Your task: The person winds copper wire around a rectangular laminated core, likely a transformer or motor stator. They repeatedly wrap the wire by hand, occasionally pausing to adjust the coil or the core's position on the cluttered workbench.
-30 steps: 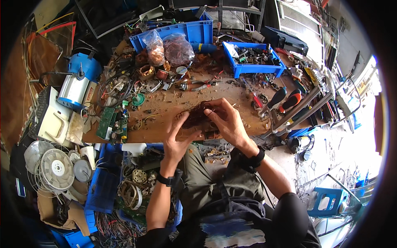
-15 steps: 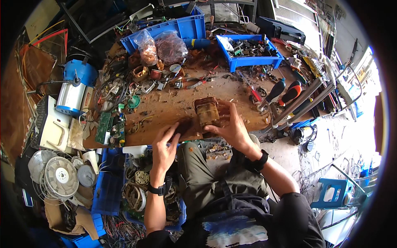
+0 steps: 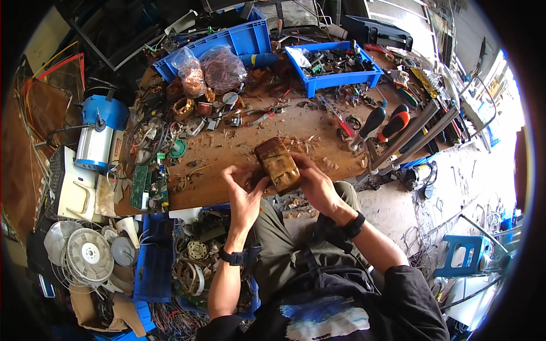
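Observation:
A boxy brown transformer coil [image 3: 277,164], wrapped in yellowed tape or paper, is held tilted over the front edge of the workbench [image 3: 219,156]. My right hand [image 3: 319,192] grips it from the right side, fingers along its edge. At its lower left, my left hand [image 3: 245,206] has thumb and index finger curled in, with the thumb tip close against the coil. Something dark brown shows between those fingers; its shape is mostly hidden.
Beyond the hands lie pliers [image 3: 261,118], wire scraps and a red screwdriver [image 3: 344,126]. A blue tray [image 3: 310,85] of small parts stands at the back. Dark-handled tools [image 3: 372,122] stand upright at right, beside metal bars [image 3: 412,136]. A green circuit board [image 3: 140,187] sits left.
My left hand has turned and come in against the coil, its fingers curling. The coil has shifted slightly and tilted in my right hand. The whole view has moved a little.

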The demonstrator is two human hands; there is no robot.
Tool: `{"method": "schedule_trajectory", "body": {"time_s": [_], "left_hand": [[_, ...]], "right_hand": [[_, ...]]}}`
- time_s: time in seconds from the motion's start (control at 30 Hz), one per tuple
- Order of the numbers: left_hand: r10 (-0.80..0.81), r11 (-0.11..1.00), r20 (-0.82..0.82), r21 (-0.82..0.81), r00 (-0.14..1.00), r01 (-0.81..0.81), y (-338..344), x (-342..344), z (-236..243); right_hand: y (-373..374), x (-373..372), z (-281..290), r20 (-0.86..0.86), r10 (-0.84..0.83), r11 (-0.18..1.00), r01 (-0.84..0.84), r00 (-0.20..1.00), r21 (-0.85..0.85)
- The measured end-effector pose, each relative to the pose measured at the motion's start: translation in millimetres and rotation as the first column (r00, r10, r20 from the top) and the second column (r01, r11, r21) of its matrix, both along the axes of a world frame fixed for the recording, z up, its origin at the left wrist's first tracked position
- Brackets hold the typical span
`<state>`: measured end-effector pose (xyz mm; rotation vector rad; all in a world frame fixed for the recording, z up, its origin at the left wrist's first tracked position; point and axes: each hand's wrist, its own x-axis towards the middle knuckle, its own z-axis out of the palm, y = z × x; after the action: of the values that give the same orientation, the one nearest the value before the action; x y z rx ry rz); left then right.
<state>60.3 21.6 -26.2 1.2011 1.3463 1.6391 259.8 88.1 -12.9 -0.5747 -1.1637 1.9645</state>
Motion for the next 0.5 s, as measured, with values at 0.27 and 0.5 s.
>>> {"method": "schedule_trajectory", "body": {"time_s": [0.27, 0.5], "left_hand": [[-0.155, 0.982, 0.368, 0.158, 0.917, 0.102, 14.3, 33.0, -13.3], [-0.151, 0.983, 0.277, 0.145, 0.949, 0.114, 13.7, 35.0, -2.6]], "right_hand": [[28.8, 19.1, 9.8, 0.167, 0.04, 0.967, -0.08, 0.985, 0.244], [29.4, 21.7, 22.0, 0.35, -0.244, 0.908, 0.086, 0.904, 0.41]]}}
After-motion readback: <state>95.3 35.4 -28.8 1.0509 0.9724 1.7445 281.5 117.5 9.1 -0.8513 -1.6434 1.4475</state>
